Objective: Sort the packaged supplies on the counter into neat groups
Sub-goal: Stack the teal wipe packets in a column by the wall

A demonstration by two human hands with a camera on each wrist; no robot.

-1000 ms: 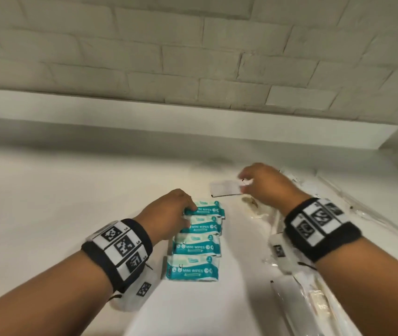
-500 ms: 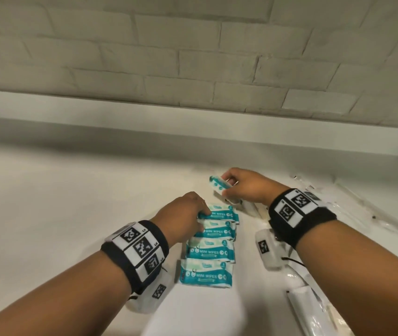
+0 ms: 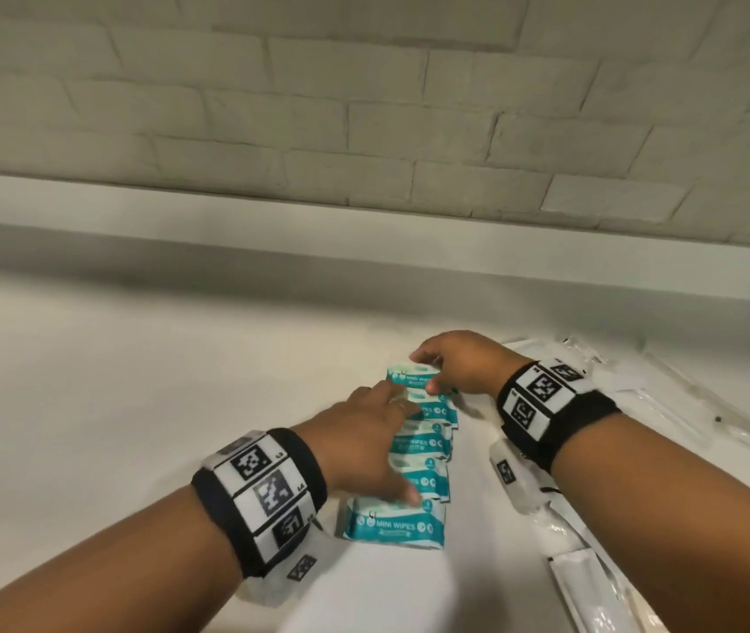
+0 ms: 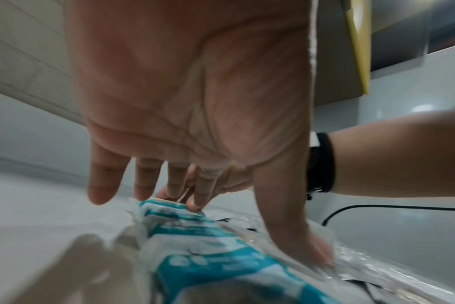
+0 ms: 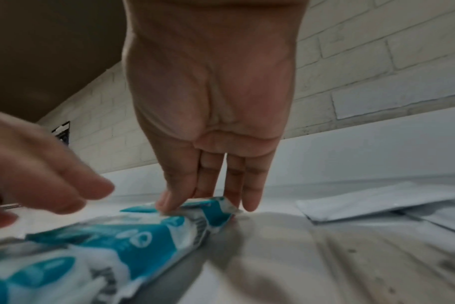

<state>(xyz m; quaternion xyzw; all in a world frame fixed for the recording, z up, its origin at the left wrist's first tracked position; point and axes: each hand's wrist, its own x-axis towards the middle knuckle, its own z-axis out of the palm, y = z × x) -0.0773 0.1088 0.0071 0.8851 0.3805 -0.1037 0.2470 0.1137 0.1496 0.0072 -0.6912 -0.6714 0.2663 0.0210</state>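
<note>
Head view: we see a column of teal-and-white mini wipes packs (image 3: 414,454) lying overlapped on the white tabletop (image 3: 112,381), running away from the person toward the brick wall (image 3: 364,107). The nearest pack (image 3: 393,523) shows its "MINI WIPES" print in full. The left hand (image 3: 364,443) lies over the middle of the column, its fingers straight and resting on the packs. The right hand (image 3: 459,363) is at the far end, where it pinches the farthest pack (image 3: 411,376) between thumb and fingertips. Clear sealed packages (image 3: 683,404) lie on the tabletop to the right of the column, and a white sachet (image 3: 587,582) lies near the right forearm.

Left wrist view: we see what the head view hides, the palm side of the left hand (image 4: 195,102). Its fingers (image 4: 101,181) are spread and extended, with the thumb pressed down onto crinkled clear wrap beside the packs (image 4: 195,232). The right hand (image 4: 221,185) shows behind the fingers.

Right wrist view: we see the pinch from below. The right hand (image 5: 210,102) holds its fingers (image 5: 249,185) close together, with the thumb and fingertips closed on the upper edge of the farthest pack (image 5: 203,211), which rests against the next pack in the column. A flat white packet (image 5: 377,201) lies on the tabletop to the right. The left hand (image 5: 39,168) appears blurred at the left edge.
</note>
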